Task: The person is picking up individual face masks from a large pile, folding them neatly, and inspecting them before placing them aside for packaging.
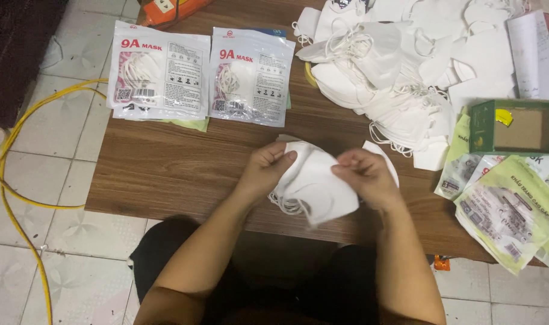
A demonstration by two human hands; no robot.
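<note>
Both hands (313, 174) raised (fingers pinched)

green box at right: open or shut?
Open. The green box shows its brown inside from above, with a small yellow piece in one corner.

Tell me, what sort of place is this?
Probably a small home workshop for packing face masks. A heap of loose white masks covers the low wooden table, two sealed mask packets lie ready, and both hands hold a small stack of white masks.

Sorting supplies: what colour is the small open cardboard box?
Green cardboard box, brown inside; head view.
</note>
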